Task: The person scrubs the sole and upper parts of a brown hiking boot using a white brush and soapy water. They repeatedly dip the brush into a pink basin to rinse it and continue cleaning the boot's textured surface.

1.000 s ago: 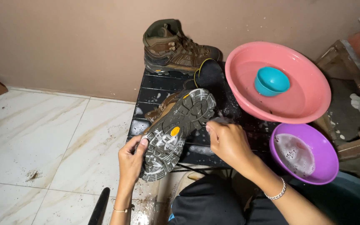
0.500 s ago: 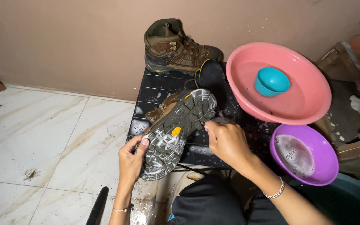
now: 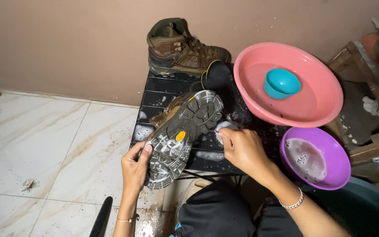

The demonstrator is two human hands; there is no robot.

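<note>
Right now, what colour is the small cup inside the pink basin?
Teal cup, seen best in the head view.

Crowded on the black bench [image 3: 163, 98]: a second boot [image 3: 178, 48] at the back by the wall, a big pink bowl [image 3: 316, 109] with a blue cup [image 3: 281, 83] on the right, a purple bowl [image 3: 330, 153] of suds just below it. Little room between the soapy boot [image 3: 183, 131] and the bowls. Lots of open floor [image 3: 44, 145] on the left, with only dirt spots.
</note>
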